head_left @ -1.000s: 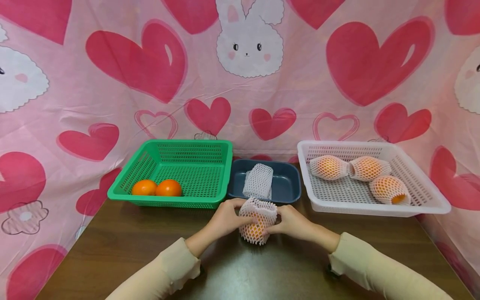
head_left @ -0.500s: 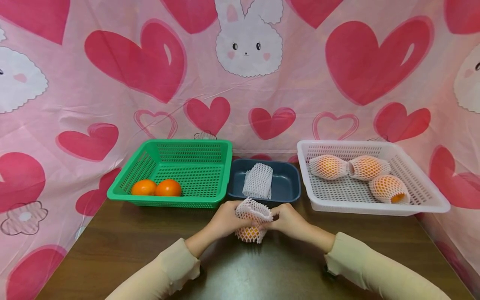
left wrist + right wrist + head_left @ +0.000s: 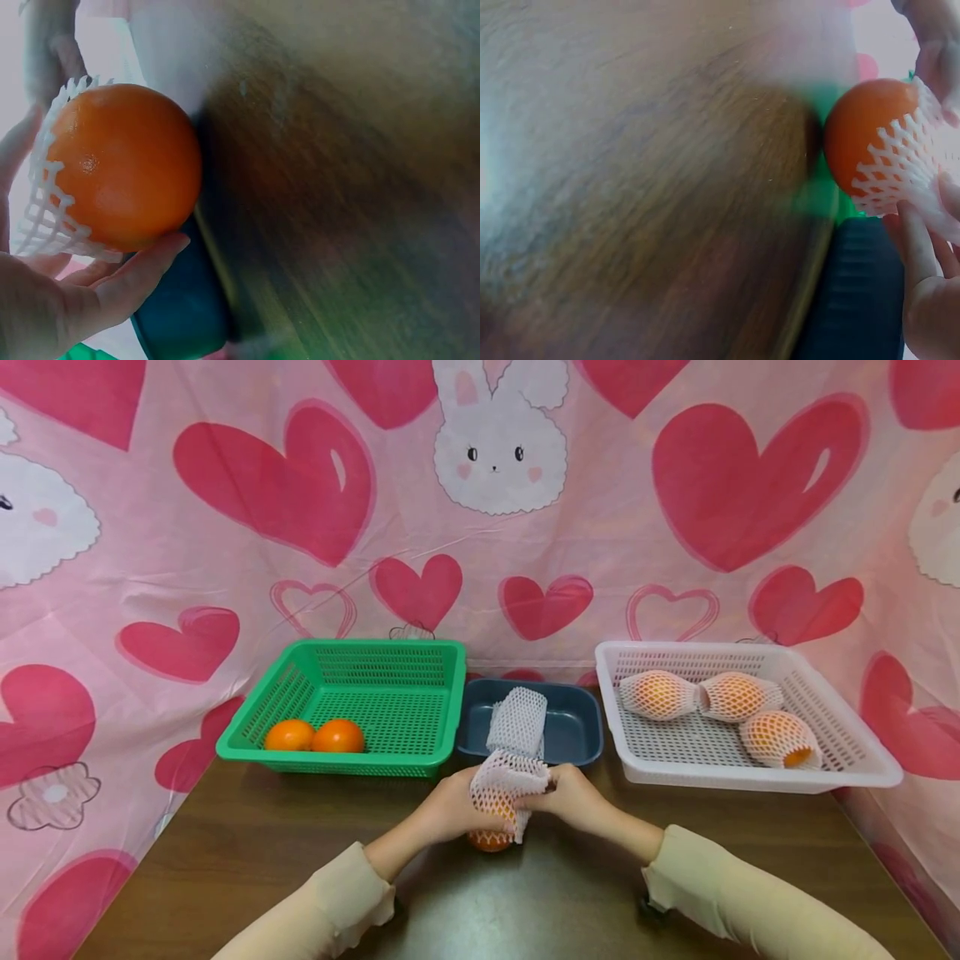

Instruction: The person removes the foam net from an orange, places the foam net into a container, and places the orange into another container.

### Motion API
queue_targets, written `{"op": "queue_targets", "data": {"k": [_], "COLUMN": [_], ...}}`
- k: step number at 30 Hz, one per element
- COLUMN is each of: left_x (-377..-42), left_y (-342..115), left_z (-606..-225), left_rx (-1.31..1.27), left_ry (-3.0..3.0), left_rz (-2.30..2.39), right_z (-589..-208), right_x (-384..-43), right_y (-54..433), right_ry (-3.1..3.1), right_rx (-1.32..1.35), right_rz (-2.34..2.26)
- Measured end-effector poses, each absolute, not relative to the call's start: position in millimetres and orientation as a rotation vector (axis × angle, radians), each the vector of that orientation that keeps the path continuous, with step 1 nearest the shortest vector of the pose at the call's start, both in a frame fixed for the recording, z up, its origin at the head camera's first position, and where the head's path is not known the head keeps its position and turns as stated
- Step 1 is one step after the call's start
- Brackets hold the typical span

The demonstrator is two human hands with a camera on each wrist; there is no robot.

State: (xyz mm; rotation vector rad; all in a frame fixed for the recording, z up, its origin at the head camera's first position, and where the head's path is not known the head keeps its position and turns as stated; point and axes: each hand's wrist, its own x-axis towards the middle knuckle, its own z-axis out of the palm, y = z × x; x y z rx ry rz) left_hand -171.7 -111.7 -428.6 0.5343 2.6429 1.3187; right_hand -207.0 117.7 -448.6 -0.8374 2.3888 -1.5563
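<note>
Above the table, in the head view, my left hand [image 3: 452, 806] holds an orange [image 3: 491, 842] partly inside a white foam net sleeve [image 3: 504, 774]. The left wrist view shows the left thumb against the bare orange [image 3: 135, 165], with other fingers behind the sleeve [image 3: 52, 214]. My right hand [image 3: 573, 799] pinches the sleeve's side; in the right wrist view its fingers [image 3: 917, 244] press into the netting [image 3: 900, 165]. The orange's lower end is uncovered, while the sleeve's upper end stands up loose and folded.
Behind the hands, a dark blue tray [image 3: 573, 735] holds flat foam sleeves [image 3: 517, 722]. Left of it, a green basket [image 3: 397, 764] contains two bare oranges [image 3: 338, 736]. On the right, a white basket [image 3: 720, 777] has three sleeved oranges [image 3: 660, 695]. Everything stands on a brown wooden table [image 3: 247, 860].
The orange was netted down to its lower end; now that end shows bare below the sleeve. My right hand has shifted slightly left. Baskets and tray stay put.
</note>
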Motion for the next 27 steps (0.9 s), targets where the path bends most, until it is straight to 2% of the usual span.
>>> {"op": "queue_targets", "data": {"k": [11, 18, 27], "left_x": [-173, -169, -170], "left_y": [-111, -111, -112], "left_z": [-437, -434, -434], "left_rx": [0.592, 0.510, 0.549], "left_ry": [2.561, 2.582, 2.538], "left_rz": [1.224, 1.213, 1.260], "right_z": [-431, -415, -405], "right_x": [-216, -229, -254], "right_y": [115, 111, 94], "right_ry": [2.127, 2.109, 2.233], "right_rx": [-0.549, -0.470, -0.373], "right_rz": [-1.785, -1.897, -1.890]}}
